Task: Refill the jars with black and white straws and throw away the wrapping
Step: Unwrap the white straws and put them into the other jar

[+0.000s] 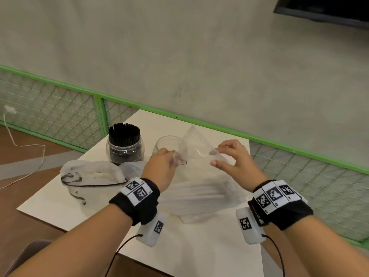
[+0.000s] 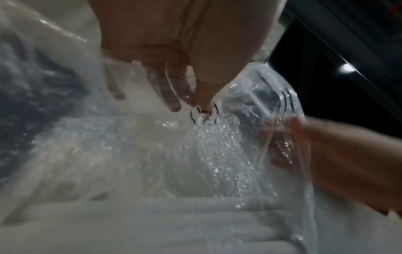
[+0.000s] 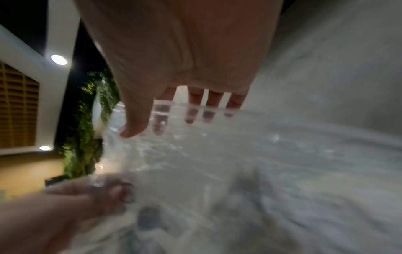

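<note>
Two jars stand at the far side of a white square table (image 1: 209, 254), which sits in a corner of a room with a pale plaster wall (image 1: 179, 56) and a green-framed wire mesh fence (image 1: 60, 108) along its foot; brown floor (image 1: 18, 152) shows to the left. The near half of the tabletop lies bare, and its left edge is open to the floor.

The left jar (image 1: 125, 149) is clear plastic, round, packed with upright black straws (image 1: 124, 132). The right jar (image 1: 166, 143) is clear and partly hidden behind the wrapping.

A clear crinkly plastic bag (image 1: 196, 148) holding the white straws (image 1: 199, 191) lies on the middle of the table, its open top lifted. The left hand (image 1: 159, 168) pinches one side of that mouth between thumb and curled fingers; the right hand (image 1: 234, 156) pinches the other side, and the film is stretched taut between them. In both wrist views the film is blurred and glinting.

A crumpled translucent bag (image 1: 89, 174) with a thin dark cord lies to the left, just beside the black-straw jar.
</note>
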{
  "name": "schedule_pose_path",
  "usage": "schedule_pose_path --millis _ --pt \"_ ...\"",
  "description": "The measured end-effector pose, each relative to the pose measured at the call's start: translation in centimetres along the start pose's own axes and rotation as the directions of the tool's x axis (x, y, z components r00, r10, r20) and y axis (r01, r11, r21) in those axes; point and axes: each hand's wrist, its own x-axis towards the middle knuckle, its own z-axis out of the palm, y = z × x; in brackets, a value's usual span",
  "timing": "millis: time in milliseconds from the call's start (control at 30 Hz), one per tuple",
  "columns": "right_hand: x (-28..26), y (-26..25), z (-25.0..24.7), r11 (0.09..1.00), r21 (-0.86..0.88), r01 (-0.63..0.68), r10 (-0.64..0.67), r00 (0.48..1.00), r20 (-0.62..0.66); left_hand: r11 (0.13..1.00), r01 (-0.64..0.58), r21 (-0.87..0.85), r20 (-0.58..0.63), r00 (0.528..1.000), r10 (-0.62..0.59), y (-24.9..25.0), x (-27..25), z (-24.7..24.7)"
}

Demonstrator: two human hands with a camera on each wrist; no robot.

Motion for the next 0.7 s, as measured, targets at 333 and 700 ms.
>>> schedule_pose_path --millis 333,700 --pt "-4.1 8.5 1.5 0.875 -0.290 -0.389 0.449 0.875 0.180 0.511 0.382 -0.770 0.224 0.912 -0.344 2.1 -0.4 0.1" --pt "-2.7 4.9 -1.6 0.891 -0.406 -0.205 0.278 0.952 0.129 0.160 0.620 -0.768 0.528 0.755 -0.389 0.0 -1.8 2.2"
